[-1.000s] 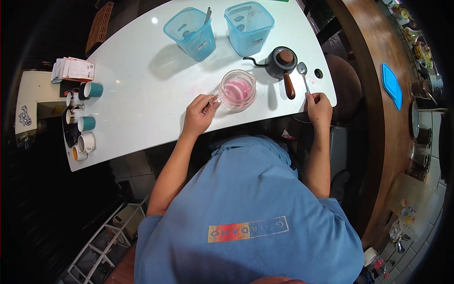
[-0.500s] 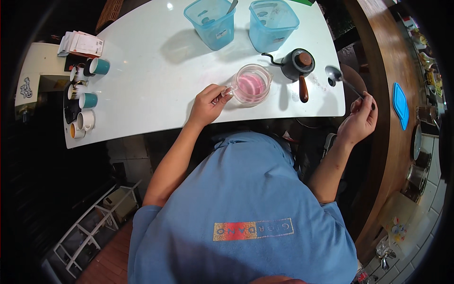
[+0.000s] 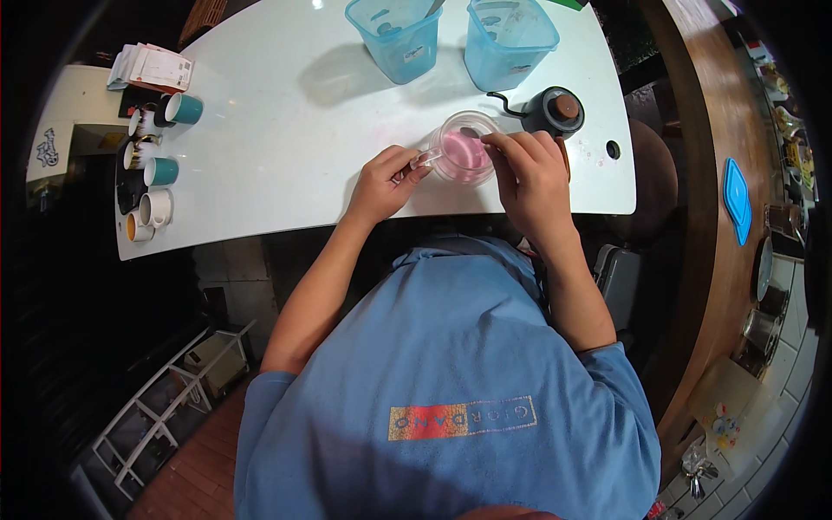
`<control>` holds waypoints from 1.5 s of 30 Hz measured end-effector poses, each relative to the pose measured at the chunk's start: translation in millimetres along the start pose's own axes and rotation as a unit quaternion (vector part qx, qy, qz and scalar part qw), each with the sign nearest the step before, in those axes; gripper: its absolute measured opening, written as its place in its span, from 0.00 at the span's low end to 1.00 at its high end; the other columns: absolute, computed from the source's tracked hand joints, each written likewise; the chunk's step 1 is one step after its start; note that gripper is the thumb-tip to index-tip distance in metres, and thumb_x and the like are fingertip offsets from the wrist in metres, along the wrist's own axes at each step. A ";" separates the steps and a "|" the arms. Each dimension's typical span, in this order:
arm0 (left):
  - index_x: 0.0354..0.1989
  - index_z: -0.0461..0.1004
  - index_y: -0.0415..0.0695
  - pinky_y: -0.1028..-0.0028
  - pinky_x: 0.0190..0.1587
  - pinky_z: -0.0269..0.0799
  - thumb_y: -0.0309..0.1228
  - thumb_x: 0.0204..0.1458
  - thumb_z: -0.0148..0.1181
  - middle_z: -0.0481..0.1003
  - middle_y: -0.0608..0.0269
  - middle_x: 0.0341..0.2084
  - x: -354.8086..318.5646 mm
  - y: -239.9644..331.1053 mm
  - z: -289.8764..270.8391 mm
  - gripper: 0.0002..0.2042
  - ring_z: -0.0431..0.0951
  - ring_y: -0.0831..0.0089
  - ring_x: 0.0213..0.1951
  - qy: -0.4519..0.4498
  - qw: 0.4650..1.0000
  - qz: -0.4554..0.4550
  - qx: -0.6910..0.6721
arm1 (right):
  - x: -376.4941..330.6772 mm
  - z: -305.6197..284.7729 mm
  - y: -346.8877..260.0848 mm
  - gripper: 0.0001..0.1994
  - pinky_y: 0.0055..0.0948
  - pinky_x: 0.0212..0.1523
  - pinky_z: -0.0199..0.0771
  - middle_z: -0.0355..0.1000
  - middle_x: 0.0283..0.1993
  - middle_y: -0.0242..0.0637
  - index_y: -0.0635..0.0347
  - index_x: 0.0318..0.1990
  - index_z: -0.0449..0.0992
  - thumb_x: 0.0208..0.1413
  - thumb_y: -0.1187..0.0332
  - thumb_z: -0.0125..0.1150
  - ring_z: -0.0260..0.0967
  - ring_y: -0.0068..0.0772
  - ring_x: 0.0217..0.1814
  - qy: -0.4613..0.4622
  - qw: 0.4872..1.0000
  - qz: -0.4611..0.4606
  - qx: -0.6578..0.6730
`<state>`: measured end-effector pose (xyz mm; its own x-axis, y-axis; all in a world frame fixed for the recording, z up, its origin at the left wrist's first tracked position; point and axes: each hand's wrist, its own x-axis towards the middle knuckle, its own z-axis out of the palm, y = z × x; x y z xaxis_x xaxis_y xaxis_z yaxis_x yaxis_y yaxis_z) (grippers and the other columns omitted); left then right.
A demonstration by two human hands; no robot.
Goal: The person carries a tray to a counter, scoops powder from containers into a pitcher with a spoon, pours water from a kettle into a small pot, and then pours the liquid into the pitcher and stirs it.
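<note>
Left hand: your left hand (image 3: 381, 184) pinches the handle of the glass cup (image 3: 464, 147), grip pressed together.
Right hand: your right hand (image 3: 533, 178) rests over the cup's right rim; its grip I cannot tell.
Cup: holds pink liquid, near the table (image 3: 286, 121) front edge.
Kettle: black kettle (image 3: 555, 113) just right of the cup.
Tubs: two blue tubs (image 3: 394, 39) beyond the cup.
Mugs: small mugs (image 3: 160, 169) well left of the cup.

Left of the left hand (image 3: 381, 184) the white table (image 3: 277, 130) lies bare; far side blocked by two blue tubs (image 3: 394, 39) (side by side), black kettle (image 3: 555, 113) crowding the right, cups (image 3: 156, 169) lining the left edge.
</note>
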<state>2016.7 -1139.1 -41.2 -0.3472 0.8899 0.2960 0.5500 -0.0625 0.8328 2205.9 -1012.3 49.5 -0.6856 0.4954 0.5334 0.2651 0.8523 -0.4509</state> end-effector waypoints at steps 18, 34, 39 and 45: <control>0.40 0.77 0.37 0.80 0.27 0.63 0.31 0.52 0.64 0.71 0.65 0.27 -1.8 0.1 -1.8 0.11 0.66 0.80 0.23 -0.019 1.000 -0.022 -0.009 | 9.0 4.9 4.0 0.04 0.38 0.36 0.66 0.74 0.31 0.40 0.61 0.35 0.76 0.51 0.74 0.60 0.65 0.45 0.32 -0.098 0.991 0.061 0.063; 0.37 0.77 0.40 0.77 0.26 0.66 0.31 0.51 0.65 0.71 0.64 0.24 -1.0 2.7 -1.6 0.09 0.68 0.77 0.22 -0.015 1.000 -0.025 -0.003 | 17.3 10.7 10.0 0.07 0.38 0.40 0.68 0.72 0.33 0.40 0.60 0.38 0.76 0.51 0.74 0.59 0.65 0.45 0.35 -0.064 0.998 -0.002 0.011; 0.37 0.77 0.40 0.77 0.27 0.66 0.31 0.51 0.65 0.71 0.64 0.25 -0.5 2.9 -2.1 0.09 0.69 0.76 0.22 -0.014 1.000 -0.018 -0.005 | 18.2 7.1 8.4 0.07 0.37 0.41 0.68 0.73 0.33 0.40 0.61 0.38 0.77 0.51 0.74 0.58 0.66 0.45 0.38 -0.108 0.989 -0.001 0.103; 0.37 0.77 0.40 0.77 0.27 0.67 0.31 0.51 0.65 0.71 0.63 0.25 -1.3 2.2 -1.8 0.08 0.69 0.76 0.22 -0.014 1.000 -0.024 -0.005 | 23.1 1.0 10.5 0.06 0.37 0.43 0.68 0.73 0.34 0.40 0.61 0.38 0.76 0.53 0.73 0.56 0.66 0.46 0.39 -0.150 0.984 0.010 0.098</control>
<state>2017.1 -1141.1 -38.9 -0.3507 0.9045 0.2426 0.5251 -0.0246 0.8507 2192.2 -992.1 56.4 -0.8583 0.4155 0.3012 0.1654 0.7795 -0.6041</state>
